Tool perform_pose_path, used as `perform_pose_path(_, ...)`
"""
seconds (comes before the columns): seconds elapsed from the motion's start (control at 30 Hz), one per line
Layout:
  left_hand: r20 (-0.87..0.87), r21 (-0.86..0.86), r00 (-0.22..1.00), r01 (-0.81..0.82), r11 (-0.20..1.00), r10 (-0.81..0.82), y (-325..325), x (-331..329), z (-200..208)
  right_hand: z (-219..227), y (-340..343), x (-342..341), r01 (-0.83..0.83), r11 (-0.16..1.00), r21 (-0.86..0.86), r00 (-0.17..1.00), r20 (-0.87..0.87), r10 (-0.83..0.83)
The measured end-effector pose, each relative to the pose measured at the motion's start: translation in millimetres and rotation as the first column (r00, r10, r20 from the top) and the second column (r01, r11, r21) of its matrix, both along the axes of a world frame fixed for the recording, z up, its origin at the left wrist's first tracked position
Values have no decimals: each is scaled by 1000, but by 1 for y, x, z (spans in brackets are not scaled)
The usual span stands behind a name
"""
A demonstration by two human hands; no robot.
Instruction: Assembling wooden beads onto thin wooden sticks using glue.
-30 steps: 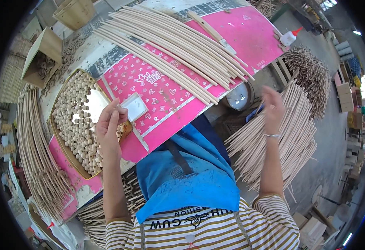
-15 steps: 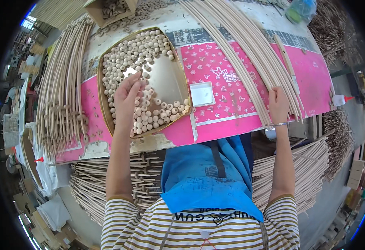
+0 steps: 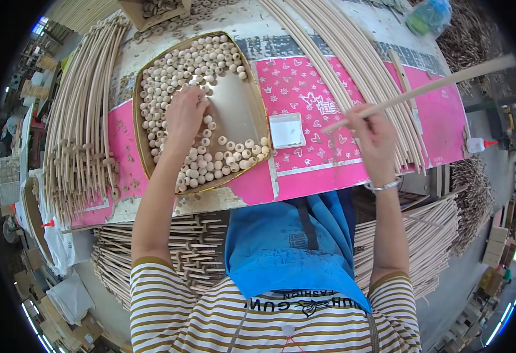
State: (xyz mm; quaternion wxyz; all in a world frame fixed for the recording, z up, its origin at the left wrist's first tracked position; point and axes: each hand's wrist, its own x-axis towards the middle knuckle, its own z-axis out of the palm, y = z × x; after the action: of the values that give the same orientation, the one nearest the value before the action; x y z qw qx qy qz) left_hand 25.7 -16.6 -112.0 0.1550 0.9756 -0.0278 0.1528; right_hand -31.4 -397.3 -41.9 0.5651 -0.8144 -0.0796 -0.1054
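My left hand [image 3: 185, 119] reaches into a gold-rimmed tray [image 3: 241, 115] among round wooden beads [image 3: 167, 79] with holes. Its fingers curl downward, and whatever lies between them is hidden. Between thumb and fingers, my right hand [image 3: 378, 141] grips a long wooden stick [image 3: 440, 82], raised at a slant above the pink table covering [image 3: 346, 159]. The stick's near end points left, toward a small square dish [image 3: 287, 130] with a white inside. Behind my right hand, more loose wooden sticks [image 3: 361, 76] lie side by side.
On the left lies a bundle of sticks with wooden pieces on their ends [image 3: 81, 141]. A wooden box [image 3: 152, 15] stands at the back. A white bottle with a red tip [image 3: 475, 145] is at the right edge. Stacked sticks [image 3: 164, 250] fill the space under the table.
My right hand has lifted one stick off the row and swung it leftward over the pink covering. My left hand's fingers have curled down into the beads.
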Motion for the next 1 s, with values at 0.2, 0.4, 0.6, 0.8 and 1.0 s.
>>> perform_pose_path(0.2,44,42,999,13,999,-15,-6,-3,7,-17,48,9,-84,973,-214,986,120,112)
perform_pose_path(0.4,-329,-846,921,-189,499,-209,-49,-41,44,-24,51,20,-67,924,-377,986,116,119)
perform_pose_path(0.6,-221,-973,920,-183,143,-324,-75,-75,38,-21,52,16,-123,963,-239,989,47,138)
perform_pose_path(0.8,-212,-976,910,-218,26,-357,-88,-78,35,-28,38,20,-74,988,132,993,-76,85)
perform_pose_path(1.0,-195,-980,912,-200,25,-360,-108,-76,40,-13,23,20,-60,958,279,997,-32,71)
